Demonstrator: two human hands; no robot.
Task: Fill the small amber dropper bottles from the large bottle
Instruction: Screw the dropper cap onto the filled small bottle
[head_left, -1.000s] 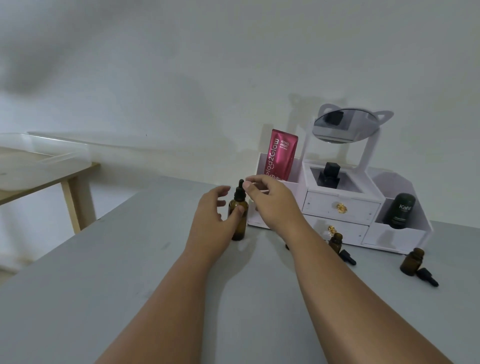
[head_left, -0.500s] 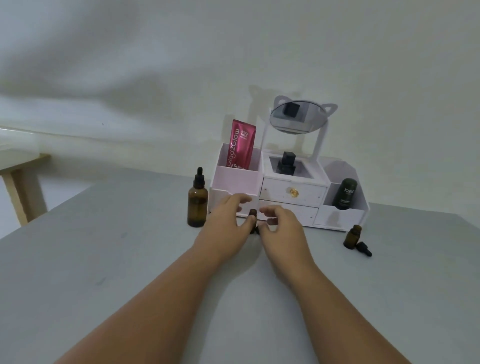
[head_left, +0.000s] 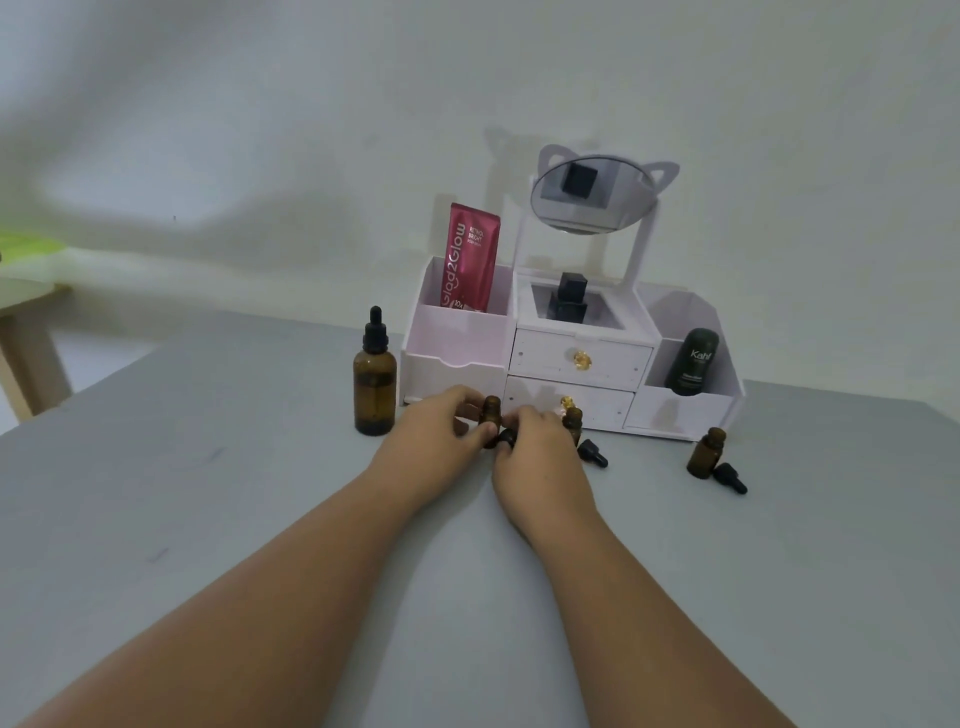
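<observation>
The large amber bottle (head_left: 374, 384) stands capped with its black dropper on the grey table (head_left: 208, 493), left of my hands. My left hand (head_left: 436, 436) grips a small open amber bottle (head_left: 490, 412) upright on the table. My right hand (head_left: 535, 452) closes on a black dropper cap (head_left: 506, 438) beside that bottle. A second small bottle (head_left: 573, 421) stands open just right of my right hand, its cap (head_left: 593, 453) lying by it. A third open small bottle (head_left: 706, 453) with its cap (head_left: 730, 478) sits farther right.
A white drawer organiser (head_left: 571, 364) with a cat-ear mirror (head_left: 592, 195) stands against the wall behind my hands. It holds a red tube (head_left: 470, 257), a black bottle (head_left: 569, 299) and a dark green container (head_left: 693, 361). A wooden table (head_left: 26, 312) is at far left.
My hands left the large bottle, which now stands alone at left, and dropped to the small bottle in front of the organiser. My left hand took it and my right took its cap.
</observation>
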